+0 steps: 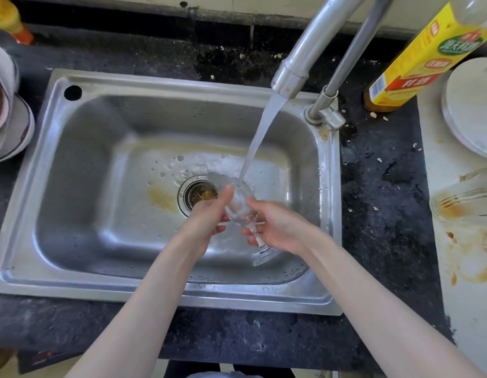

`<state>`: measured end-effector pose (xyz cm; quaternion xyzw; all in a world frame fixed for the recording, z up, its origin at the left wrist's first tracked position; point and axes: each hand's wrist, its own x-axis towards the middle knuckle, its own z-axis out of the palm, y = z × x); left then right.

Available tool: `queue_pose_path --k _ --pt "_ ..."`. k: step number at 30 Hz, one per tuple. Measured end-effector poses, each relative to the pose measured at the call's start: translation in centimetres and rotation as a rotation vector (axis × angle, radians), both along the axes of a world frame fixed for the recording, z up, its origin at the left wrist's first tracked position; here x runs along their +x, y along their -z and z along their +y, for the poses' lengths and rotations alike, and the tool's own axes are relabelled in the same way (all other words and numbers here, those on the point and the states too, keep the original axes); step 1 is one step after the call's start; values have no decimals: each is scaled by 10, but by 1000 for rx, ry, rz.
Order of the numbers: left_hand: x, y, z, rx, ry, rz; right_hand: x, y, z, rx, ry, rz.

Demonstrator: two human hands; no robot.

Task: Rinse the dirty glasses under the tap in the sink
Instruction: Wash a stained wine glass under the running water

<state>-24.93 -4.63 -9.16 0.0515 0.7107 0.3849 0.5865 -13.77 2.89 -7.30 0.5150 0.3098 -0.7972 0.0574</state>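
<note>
Both hands, left hand curled round the bowl and right hand pinching the stem, hold a clear stemmed wine glass tilted under the steel tap, where wet fingers could let it slip onto the steel sink.

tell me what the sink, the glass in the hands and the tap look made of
Sink: apparently stainless steel, brushed grey with soft reflections. Glass: clear glass by its look, though clear plastic can't be ruled out; the basin shows through it. Tap: polished metal, likely steel or chrome-plated, with bright highlights.
</note>
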Motion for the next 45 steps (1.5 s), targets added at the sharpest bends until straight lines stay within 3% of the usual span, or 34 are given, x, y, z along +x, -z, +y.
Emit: queue_pose_path --k 4,9,12,15,18,21,24,28,33,37,39,42,45 --pt "1 6 -4 -51 -49 -50 2 0 4 5 -104 -89" --pt "-1 -8 0 174 -185 61 -1 10 2 258 -32 -118" --pt "-1 -25 5 347 2 367 -5 15 6 404 136 -46" --pt "-4 -35 7 556 244 800 -8 16 13 497 119 -10" --pt "-11 -36 8 707 505 965 -9 17 18 550 64 -15" --pt "-20 -35 13 643 802 931 -9 17 23 566 -3 -7" --pt "-23 -36 19 514 1022 784 -10 12 26 556 -66 0" --pt "-26 -45 24 415 888 652 -8 7 28 540 -109 141" --pt "-22 -43 23 429 662 685 -9 13 26 661 -119 146" --pt "-26 -40 24 510 1062 719 -10 16 32 521 -183 176" --pt "-31 -43 26 411 1121 719 -7 16 34 442 -248 208" --pt "-29 -47 28 351 940 787 -4 20 29 532 -223 233" --pt "-23 -46 27 384 705 744 -4 17 18 713 -146 151"
